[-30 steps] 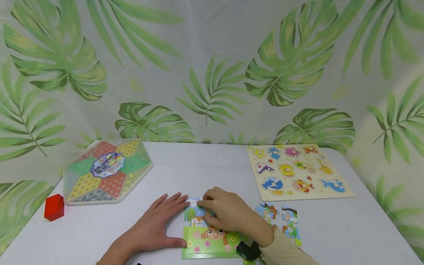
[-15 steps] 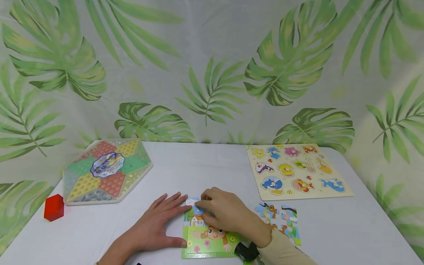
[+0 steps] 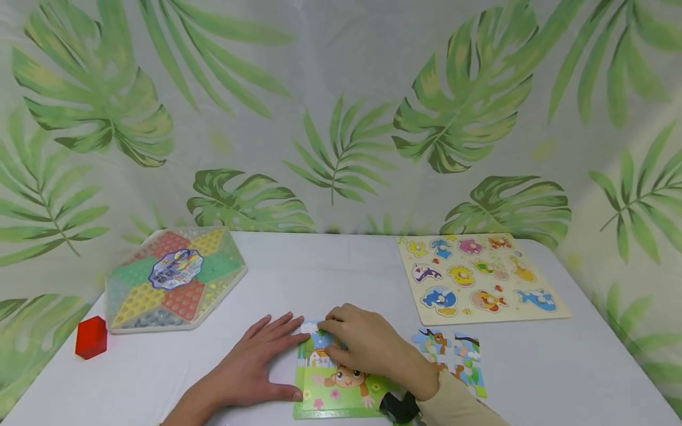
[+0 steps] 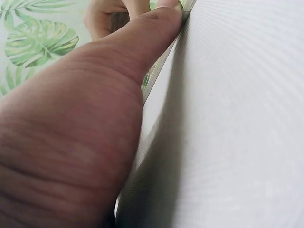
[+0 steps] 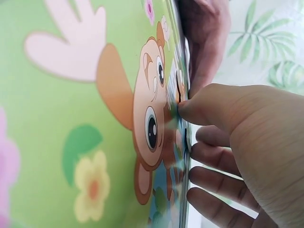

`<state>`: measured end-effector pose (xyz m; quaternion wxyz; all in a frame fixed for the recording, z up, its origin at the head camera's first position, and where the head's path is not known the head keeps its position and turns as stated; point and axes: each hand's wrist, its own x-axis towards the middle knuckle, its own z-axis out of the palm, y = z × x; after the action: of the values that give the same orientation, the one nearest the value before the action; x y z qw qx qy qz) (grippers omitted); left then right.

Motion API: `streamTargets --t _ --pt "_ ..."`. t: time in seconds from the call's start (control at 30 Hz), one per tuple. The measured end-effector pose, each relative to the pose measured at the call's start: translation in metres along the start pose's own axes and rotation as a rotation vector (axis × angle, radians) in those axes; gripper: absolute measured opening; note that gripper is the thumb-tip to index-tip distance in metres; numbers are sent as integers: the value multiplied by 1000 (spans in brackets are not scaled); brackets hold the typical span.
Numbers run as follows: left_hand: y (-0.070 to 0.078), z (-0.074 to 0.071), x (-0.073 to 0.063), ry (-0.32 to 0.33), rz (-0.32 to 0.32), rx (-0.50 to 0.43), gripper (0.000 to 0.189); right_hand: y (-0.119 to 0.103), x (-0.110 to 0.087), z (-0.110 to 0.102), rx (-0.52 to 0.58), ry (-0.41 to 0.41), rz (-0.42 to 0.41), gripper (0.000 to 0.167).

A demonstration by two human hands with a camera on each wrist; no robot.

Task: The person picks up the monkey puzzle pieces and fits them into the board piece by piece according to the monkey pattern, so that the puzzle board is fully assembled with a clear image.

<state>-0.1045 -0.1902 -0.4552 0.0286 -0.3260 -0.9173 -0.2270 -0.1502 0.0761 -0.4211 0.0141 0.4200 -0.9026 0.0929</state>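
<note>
A jigsaw board [image 3: 335,413] with a monkey picture lies flat at the front middle of the table. My left hand [image 3: 256,367] lies spread along its left side, thumb on the lower left edge and index fingertip over the upper left corner. Over the board's upper part, my right hand [image 3: 364,343] bends its fingers and pinches a bluish puzzle piece [image 3: 322,339] against the picture. In the right wrist view, the thumb [image 5: 202,109] meets the board by a dark gap beside the monkey's face [image 5: 149,121]. That hand hides the board's upper right part.
Loose puzzle pieces [image 3: 469,368] lie right of the board, partly behind the right forearm. A wooden knob puzzle [image 3: 511,318] sits at the back right. A hexagonal Chinese checkers set [image 3: 183,299] is at the back left, with a red block [image 3: 92,337] beside it.
My left index fingertip has slid slightly right onto the board's corner. The right fingers have shifted a little, baring more of the house picture. The head view has tilted slightly.
</note>
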Motion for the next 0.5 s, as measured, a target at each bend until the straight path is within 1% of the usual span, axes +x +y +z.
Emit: streamTargets --t 0.17,0.5 --pt "-1 3 1 -4 -5 -1 86 2 -1 -1 -4 7 -9 38" --pt "-3 3 0 -6 -6 0 86 1 -1 -3 12 16 -19 37"
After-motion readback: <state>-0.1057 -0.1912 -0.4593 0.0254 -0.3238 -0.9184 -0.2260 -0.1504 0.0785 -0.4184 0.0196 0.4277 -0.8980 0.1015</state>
